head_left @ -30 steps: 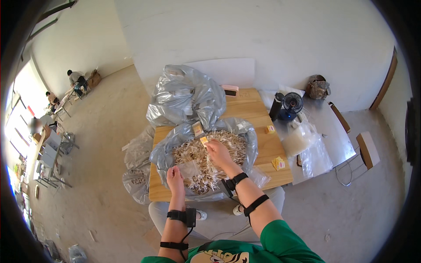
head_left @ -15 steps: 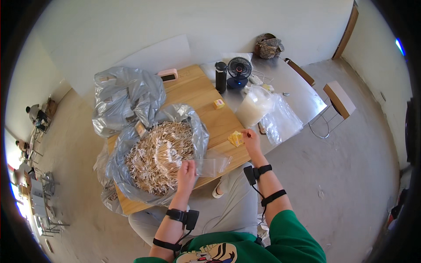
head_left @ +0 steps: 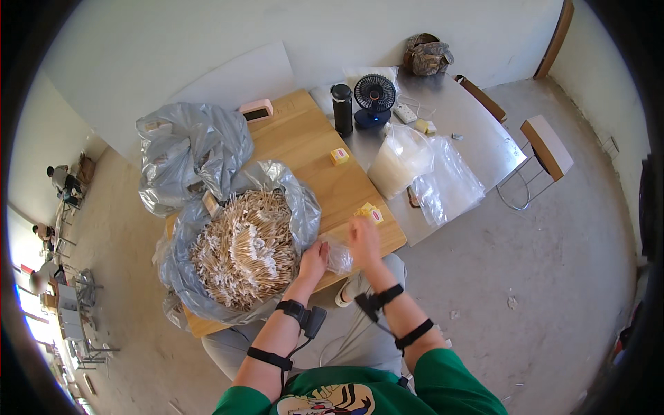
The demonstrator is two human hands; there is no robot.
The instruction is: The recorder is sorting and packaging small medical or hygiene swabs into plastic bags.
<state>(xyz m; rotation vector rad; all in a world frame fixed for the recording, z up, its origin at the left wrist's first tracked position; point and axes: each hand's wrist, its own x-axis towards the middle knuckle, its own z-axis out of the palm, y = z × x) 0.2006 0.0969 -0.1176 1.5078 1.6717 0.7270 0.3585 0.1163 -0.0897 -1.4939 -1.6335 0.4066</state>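
A small clear plastic bag [head_left: 337, 257] is pinched in my left hand [head_left: 315, 261], beside the right rim of a big grey plastic sack. That sack [head_left: 301, 196] is rolled open around a large heap of cotton swabs [head_left: 242, 249] with brown sticks and white tips. My right hand [head_left: 364, 241] is close by on the bag's right, fingers curled in and slightly blurred; whatever they may hold is hidden. Just beyond its fingers lie small yellow printed cards [head_left: 371, 213] on the wooden tabletop [head_left: 304, 138].
A yellow and white small box [head_left: 339, 156] sits farther back. On the adjoining metal table [head_left: 477, 117] are a black bottle [head_left: 342, 109], a fan [head_left: 374, 97], a power strip [head_left: 404, 113] and clear bags [head_left: 443, 176]. Another grey sack [head_left: 194, 152] stands behind the open one.
My right hand has come left and nearer, away from the yellow cards toward the bag. My left hand has shifted right, and the bag looks more bunched. The view has tilted slightly.
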